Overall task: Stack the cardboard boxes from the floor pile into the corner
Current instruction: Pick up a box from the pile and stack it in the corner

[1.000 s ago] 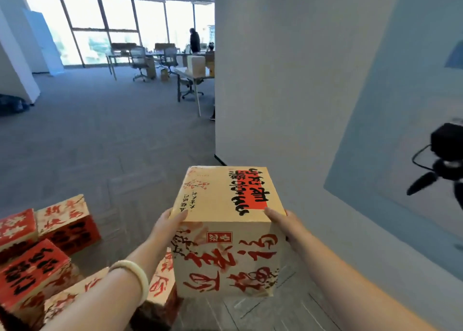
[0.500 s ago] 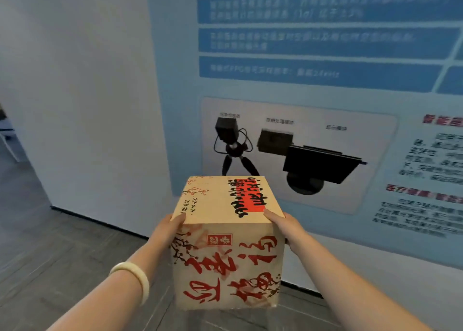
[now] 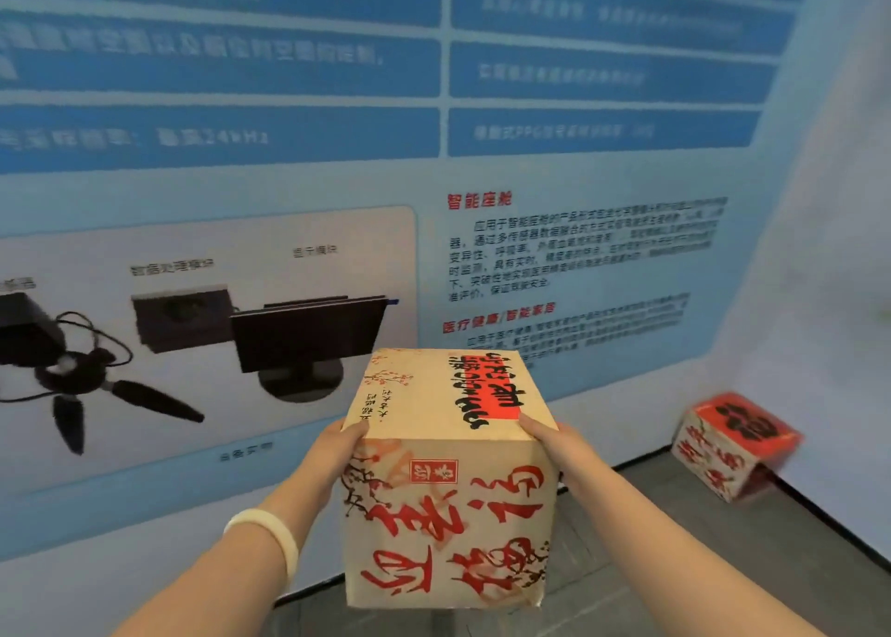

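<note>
Cardboard printed with red and black brush lettering fills the lower centre of the frame: the carried box (image 3: 448,492) is up in the air in front of the poster wall (image 3: 337,192), well clear of the floor (image 3: 675,564). The left grip (image 3: 332,453) clasps its left side and the right grip (image 3: 559,453) its right side, each with a thumb hooked on the top edge; the other fingers are hidden. At lower right a red box (image 3: 733,443) sits in the corner and looks tilted, though the wide lens may exaggerate that. Only a sideways squeeze seems to hold the load, so easing pressure could let it slip down. Set on a crooked base, it would probably rock or slide off.
</note>
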